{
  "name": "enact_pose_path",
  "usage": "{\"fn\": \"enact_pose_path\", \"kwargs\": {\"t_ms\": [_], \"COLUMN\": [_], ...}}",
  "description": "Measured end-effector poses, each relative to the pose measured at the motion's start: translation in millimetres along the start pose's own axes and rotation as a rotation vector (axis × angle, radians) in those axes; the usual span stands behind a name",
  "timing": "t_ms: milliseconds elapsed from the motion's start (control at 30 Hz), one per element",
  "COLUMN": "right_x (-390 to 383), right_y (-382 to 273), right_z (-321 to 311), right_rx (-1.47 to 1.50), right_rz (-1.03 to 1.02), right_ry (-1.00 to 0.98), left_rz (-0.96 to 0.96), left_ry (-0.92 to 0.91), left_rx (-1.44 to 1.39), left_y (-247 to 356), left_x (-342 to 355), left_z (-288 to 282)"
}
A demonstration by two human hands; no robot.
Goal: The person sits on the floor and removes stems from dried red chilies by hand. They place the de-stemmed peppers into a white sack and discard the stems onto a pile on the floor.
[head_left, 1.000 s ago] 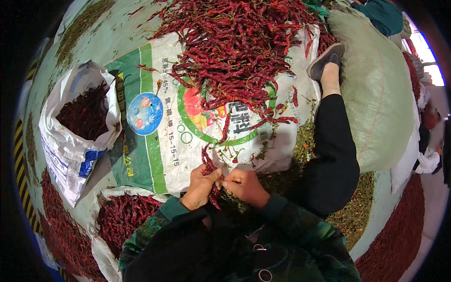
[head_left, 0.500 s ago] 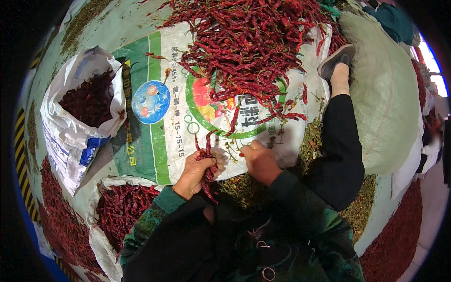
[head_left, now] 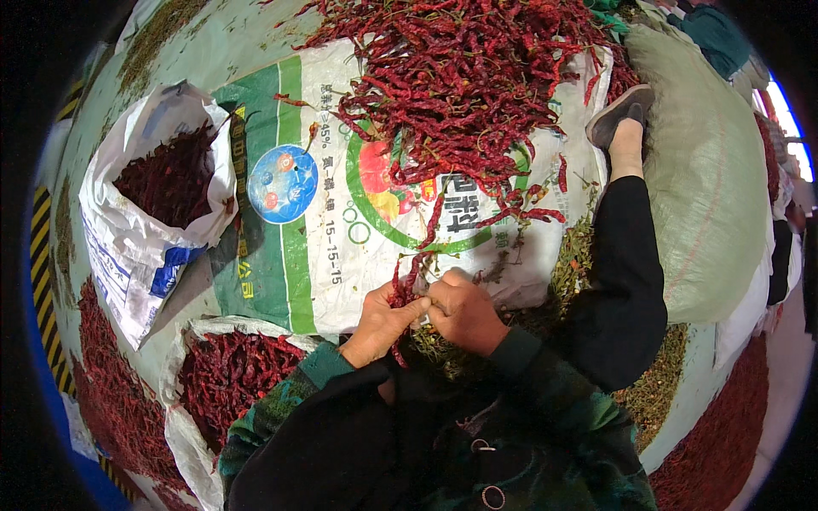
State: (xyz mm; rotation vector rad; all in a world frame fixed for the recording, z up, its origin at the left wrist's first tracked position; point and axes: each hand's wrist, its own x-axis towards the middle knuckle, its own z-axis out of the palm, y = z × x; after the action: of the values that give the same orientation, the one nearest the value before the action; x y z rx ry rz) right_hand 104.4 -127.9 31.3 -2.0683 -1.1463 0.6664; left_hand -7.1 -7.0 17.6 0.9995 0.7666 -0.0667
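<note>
My left hand [head_left: 379,325] is closed around a few dried red chili peppers [head_left: 406,281], whose tips stick out above and below the fingers. Against its thumb sits my right hand [head_left: 464,312], fingers pinched together; whatever lies between them is hidden. Both hands are over the near edge of a flattened white and green woven sack [head_left: 324,302]. Farther off on that sack lies a large heap of dried red chilies [head_left: 460,94], with a few loose ones trailing toward my hands.
Left of the sack stands an open white bag [head_left: 102,221] of dark red chilies. Nearer me is another open sack [head_left: 175,409] holding chilies. Greenish stem scraps [head_left: 569,268] lie beside my outstretched leg [head_left: 630,272]. A full pale green sack [head_left: 707,187] rests at the right.
My right hand has come left and down to meet the left hand, which holds the chilies still. The whole view has shifted slightly.
</note>
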Motion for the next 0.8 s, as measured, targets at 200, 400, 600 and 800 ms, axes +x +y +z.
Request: {"fn": "enact_pose_path", "kwargs": {"t_ms": [200, 400, 600, 800], "right_x": [-3, 2, 15, 19], "right_y": [2, 7, 8, 10], "right_z": [-2, -13, -25, -27], "right_rx": [0.149, 0.652, 0.974, 1.017], "right_rz": [0.023, 0.176, 0.181, 0.149], "right_ry": [0.017, -0.157, -0.427, -0.522], "left_rz": [0.052, -0.091, -0.342, -0.312], "left_ry": [-0.001, -0.103, -0.314, -0.353], "left_rx": [0.093, -0.242, -0.659, -0.608], "left_y": [9, 24, 26, 30], "left_x": [-3, -8, -16, -22], "left_z": [1, -1, -11, -10]}}
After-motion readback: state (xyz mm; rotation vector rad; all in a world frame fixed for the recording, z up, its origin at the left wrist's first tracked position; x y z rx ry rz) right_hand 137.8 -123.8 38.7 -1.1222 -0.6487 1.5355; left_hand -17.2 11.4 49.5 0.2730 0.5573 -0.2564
